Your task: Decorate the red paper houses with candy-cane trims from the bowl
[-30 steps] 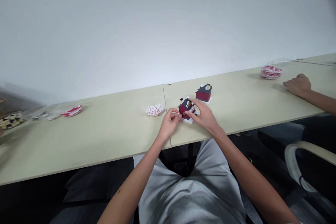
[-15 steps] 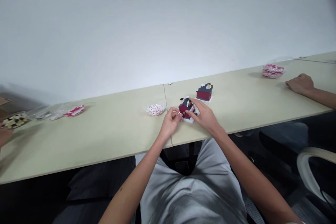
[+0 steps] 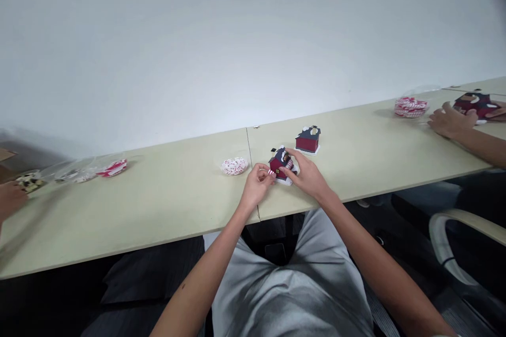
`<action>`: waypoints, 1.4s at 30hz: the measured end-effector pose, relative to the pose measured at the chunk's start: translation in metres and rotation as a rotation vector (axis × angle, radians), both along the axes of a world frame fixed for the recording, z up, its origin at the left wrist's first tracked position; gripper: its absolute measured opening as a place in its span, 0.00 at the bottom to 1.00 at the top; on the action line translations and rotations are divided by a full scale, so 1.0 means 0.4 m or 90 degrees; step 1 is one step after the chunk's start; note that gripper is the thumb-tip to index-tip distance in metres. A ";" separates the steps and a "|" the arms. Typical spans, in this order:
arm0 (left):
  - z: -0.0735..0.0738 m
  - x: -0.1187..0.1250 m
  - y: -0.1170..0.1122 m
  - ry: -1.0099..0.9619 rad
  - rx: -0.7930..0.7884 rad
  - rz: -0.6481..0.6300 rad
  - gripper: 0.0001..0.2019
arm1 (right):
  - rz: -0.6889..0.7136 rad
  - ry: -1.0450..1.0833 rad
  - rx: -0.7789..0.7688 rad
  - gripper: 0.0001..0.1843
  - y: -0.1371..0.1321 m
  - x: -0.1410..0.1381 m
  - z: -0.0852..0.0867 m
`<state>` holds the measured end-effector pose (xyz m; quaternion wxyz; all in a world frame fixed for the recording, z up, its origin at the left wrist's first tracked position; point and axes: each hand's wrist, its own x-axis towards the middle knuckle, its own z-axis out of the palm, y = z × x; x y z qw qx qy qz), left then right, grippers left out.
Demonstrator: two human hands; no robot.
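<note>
A small dark-red model house [image 3: 278, 161] with a dark, snow-trimmed roof and a white base stands on the table in front of me. My right hand [image 3: 306, 171] grips it from the right, thumb at the front wall and fingers by the roof. Pinched in the fingertips of my left hand [image 3: 258, 183] is a small red-and-white striped piece [image 3: 271, 172], held close to the left side of the house. Its full shape is partly covered by my fingers. Just behind stands a second model house [image 3: 307, 139], touched by neither hand.
A bag of small red-and-white pieces [image 3: 234, 166] lies left of my hands. Farther left are a bag with red-and-white parts [image 3: 112, 168] and a person's hand [image 3: 11, 199]. At right, another person's hands [image 3: 450, 120] are at a red house [image 3: 476, 106], beside a bag of striped pieces [image 3: 411, 107].
The striped piece in my left fingers now shows more. My right hand stays on the house. At right, a red house and the other person's second hand have come into view.
</note>
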<state>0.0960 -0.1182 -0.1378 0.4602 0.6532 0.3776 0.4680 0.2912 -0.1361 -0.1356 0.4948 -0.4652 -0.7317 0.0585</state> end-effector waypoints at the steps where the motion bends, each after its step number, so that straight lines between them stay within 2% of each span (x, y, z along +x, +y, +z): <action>1: -0.001 0.000 -0.001 -0.004 0.002 0.003 0.14 | 0.001 -0.002 0.004 0.30 0.001 0.000 -0.001; 5: 0.001 -0.001 -0.006 0.009 0.041 0.011 0.14 | 0.015 -0.019 0.020 0.30 0.003 0.000 -0.001; 10: 0.004 -0.005 -0.008 0.053 0.126 0.068 0.11 | 0.030 -0.046 0.028 0.31 -0.002 -0.002 0.004; 17: -0.007 -0.008 0.005 0.006 0.119 0.075 0.11 | 0.027 -0.060 0.041 0.32 -0.007 -0.005 0.009; 25: 0.020 -0.009 -0.012 0.055 0.155 0.116 0.10 | 0.008 -0.069 0.059 0.34 -0.003 0.000 0.004; 31: 0.021 -0.008 -0.014 0.061 0.151 0.146 0.10 | -0.038 -0.090 0.080 0.34 -0.005 -0.002 0.005; 42: 0.018 -0.007 -0.017 0.030 0.109 0.129 0.12 | -0.075 -0.109 0.117 0.33 -0.008 -0.006 0.002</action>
